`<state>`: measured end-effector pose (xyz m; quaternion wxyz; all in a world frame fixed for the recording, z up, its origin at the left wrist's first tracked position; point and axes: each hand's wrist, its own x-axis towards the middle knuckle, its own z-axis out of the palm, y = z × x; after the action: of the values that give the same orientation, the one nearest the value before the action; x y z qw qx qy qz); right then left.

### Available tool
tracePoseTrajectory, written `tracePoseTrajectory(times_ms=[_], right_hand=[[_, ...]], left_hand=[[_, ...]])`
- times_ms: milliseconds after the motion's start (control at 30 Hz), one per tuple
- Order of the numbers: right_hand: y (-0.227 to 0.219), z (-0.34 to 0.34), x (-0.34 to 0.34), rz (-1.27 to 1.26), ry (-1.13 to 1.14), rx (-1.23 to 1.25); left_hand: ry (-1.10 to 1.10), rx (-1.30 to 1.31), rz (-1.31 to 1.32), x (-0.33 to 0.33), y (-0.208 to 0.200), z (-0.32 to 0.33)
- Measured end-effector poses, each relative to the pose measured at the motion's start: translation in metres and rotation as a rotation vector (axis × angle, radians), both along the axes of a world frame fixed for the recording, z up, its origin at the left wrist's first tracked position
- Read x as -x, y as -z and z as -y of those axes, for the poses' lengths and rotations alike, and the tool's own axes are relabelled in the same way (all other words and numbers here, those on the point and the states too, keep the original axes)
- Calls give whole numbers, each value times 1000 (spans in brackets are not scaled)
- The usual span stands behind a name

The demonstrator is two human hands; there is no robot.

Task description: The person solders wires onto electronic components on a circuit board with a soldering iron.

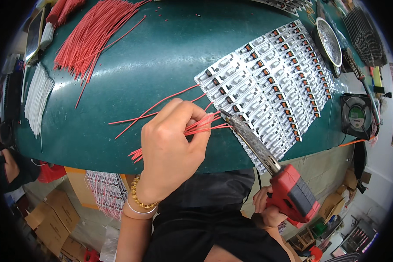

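Observation:
My left hand (172,139) pinches a small bunch of red wires (196,127) between thumb and fingers, their ends pointing at the edge of a panel of small white circuit boards (270,81). In my right hand (268,208) is a soldering gun (294,192) with a red and black handle. Its sooty barrel slants up and left, and the tip is close to the wire ends at the panel's near left edge. Just beyond my left hand, loose red wires (157,105) run to the panel edge and seem joined there.
The green table (161,48) bears a heap of red wires (98,37) and a bundle of white wires (38,98). Past the panel stand a metal bowl (329,41) and a black fan (356,115). Another person's arm (11,163) shows at left; wired boards (107,192) lie below the table edge.

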<state>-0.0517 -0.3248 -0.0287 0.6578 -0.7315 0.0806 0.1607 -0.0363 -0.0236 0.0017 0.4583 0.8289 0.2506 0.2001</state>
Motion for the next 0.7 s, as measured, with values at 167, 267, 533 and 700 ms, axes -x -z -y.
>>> tracePoseTrajectory(times_ms=[167, 267, 533, 700], right_hand=[[9, 24, 2, -202, 30, -107], [7, 19, -2, -13, -131, -31], [-4, -7, -12, 344, -405, 51], [-23, -39, -18, 207, -337, -212]], left_hand=[[-2, 4, -25, -1, 1, 1], [3, -33, -5, 0, 1, 0], [4, -37, -22, -2, -2, 2], [-21, 174, 88, 3, 4, 2]])
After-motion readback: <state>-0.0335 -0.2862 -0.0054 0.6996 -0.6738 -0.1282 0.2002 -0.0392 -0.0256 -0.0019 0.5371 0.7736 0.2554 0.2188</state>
